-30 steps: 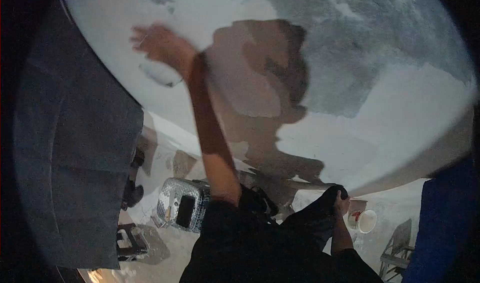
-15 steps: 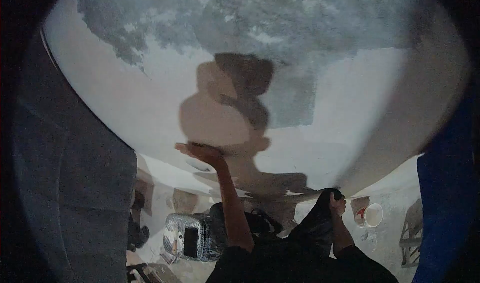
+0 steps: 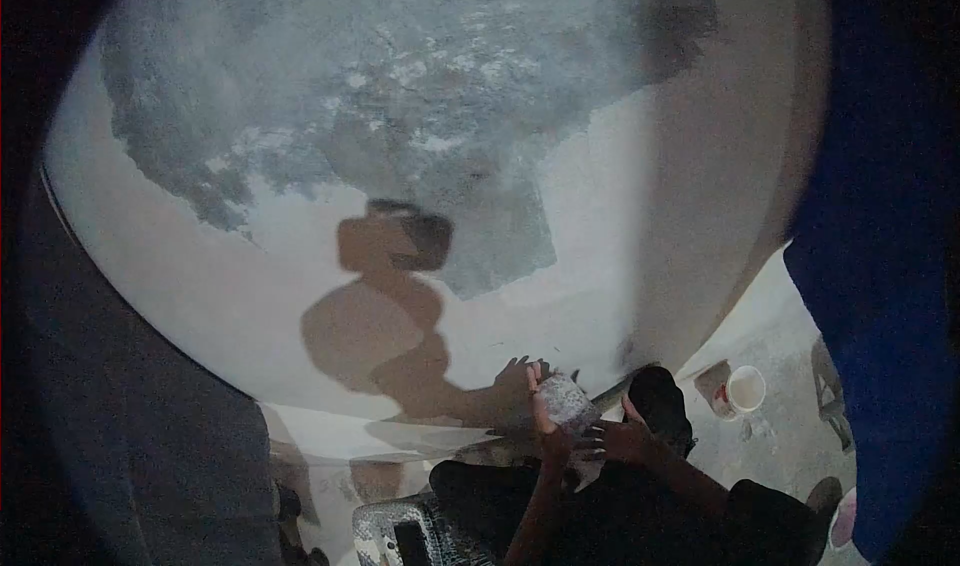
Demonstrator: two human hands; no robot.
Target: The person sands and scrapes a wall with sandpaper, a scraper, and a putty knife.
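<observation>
Low in front of the wall, my left hand [image 3: 545, 416] holds a flat, squarish grey-white pad [image 3: 568, 402] with a dusty, mottled face. Its fingers run up along the pad's left edge, and I cannot tell the pad's exact kind. At the pad's lower right is my right hand [image 3: 622, 440], fingers apart and pointing at its corner. The dark-clad knee [image 3: 658, 398] rises just beyond that hand. Ahead stands a pale wall [image 3: 500, 336] with a large, rough-edged grey patch [image 3: 440, 106] on its upper part. A shadow of my head and arm falls across it.
A white bucket [image 3: 745, 391] stands on the dusty floor to the right. At the lower left is a speckled box-like thing [image 3: 400, 531] with a dark opening. Dark grey fabric [image 3: 140, 386] borders the left side, blue fabric [image 3: 890, 216] the right.
My left hand has left the wall and come down right, now with the pad in it. The right hand has moved from the knee toward the pad. The view has shifted and tilted.
</observation>
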